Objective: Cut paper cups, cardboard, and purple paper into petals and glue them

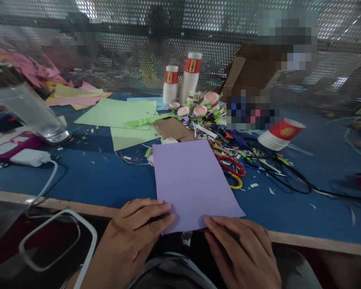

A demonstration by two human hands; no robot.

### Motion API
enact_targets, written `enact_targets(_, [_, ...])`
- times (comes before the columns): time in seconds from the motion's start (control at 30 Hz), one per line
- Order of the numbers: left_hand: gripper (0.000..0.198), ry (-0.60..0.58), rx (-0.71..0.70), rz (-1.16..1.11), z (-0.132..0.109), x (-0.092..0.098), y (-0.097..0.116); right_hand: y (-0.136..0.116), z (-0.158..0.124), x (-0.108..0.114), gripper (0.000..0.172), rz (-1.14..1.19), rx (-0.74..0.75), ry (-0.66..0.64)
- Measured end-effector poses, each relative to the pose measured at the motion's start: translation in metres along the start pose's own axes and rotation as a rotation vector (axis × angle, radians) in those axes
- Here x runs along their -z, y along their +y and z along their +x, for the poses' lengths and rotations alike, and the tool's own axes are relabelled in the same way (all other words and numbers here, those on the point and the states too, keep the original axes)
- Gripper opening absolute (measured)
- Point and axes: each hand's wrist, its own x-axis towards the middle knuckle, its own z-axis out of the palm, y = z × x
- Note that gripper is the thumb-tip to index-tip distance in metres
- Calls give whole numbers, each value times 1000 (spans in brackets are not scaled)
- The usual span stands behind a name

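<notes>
A sheet of purple paper (192, 180) lies over the front of the blue table, its lower edge reaching past the table's rim. At its lower left corner, my left hand (135, 228) grips the sheet, fingers together on top and the thumb hidden. My right hand (243, 245) holds the bottom edge towards the right, with the index fingertip on top and the thumb below. Just beyond the sheet are a piece of brown cardboard (175, 128) and light green paper (117, 112). Red scissor handles (233, 163) and a yellow handle loop (237, 182) show beside its right edge.
Stacked paper cups (170, 86) stand at the back, near a perforated metal screen (123, 56). A red and white cup (281, 134) leans at right beside black cable (295, 182) and paper scraps. At left are a glass bottle (30, 108) and a white charger (30, 157) with cord.
</notes>
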Motion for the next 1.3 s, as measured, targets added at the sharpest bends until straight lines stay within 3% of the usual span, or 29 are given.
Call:
enact_targets(0.2, [39,-35,-12,13,1,6,-1,8,5,10,15,-15,-36,-12])
enact_targets(0.33, [23,7,38,58,13,6,14,13,11,13,12,0,-27,6])
enact_targets(0.47, [5,36,37,86,25,2,22,19,14,17,13,15,24,-84])
enact_targets(0.67, [13,34,-24,-79,33,1,15,34,19,22,15,78,13,-174])
enact_targets(0.87, [15,-27,161,-296,40,4,6,42,32,24,5,173,-94,-235])
enact_targets(1.07, [21,-5,181,-165,42,0,7,45,39,21,8,234,-168,-231])
enact_targets(1.3, [22,-51,273,-196,39,1,6,47,46,19,14,220,-230,-270])
